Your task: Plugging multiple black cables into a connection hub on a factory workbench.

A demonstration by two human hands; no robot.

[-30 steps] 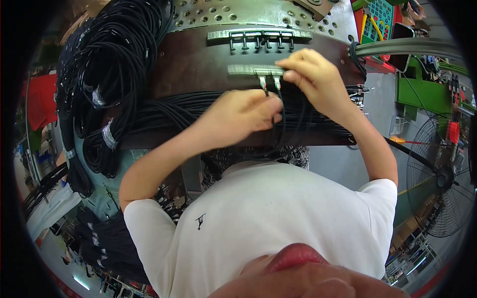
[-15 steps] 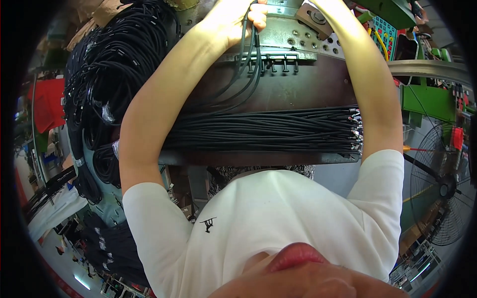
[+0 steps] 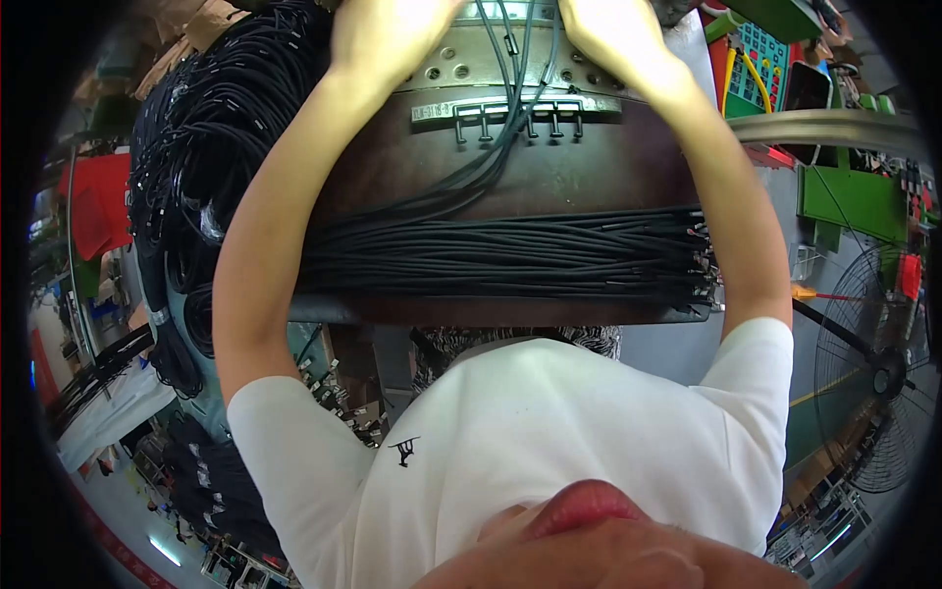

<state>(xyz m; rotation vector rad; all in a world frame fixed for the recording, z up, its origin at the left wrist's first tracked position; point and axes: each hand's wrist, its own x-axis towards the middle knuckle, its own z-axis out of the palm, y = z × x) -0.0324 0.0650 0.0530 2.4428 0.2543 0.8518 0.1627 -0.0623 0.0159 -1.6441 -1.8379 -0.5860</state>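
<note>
The bare left hand (image 3: 397, 34) and right hand (image 3: 616, 34) met the view's top edge, fingers cropped; grip and openness couldn't be told. Thin round black cables (image 3: 496, 162) rose between them across a black-pegged grey metal bar (image 3: 432, 112), perhaps bringing their ends within reach.

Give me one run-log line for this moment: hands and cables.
left hand: cropped by upper edge, grip unseen | right hand: same | black cables: run between hands, across pegged metal bar | cable bundle: on brown bench
</note>
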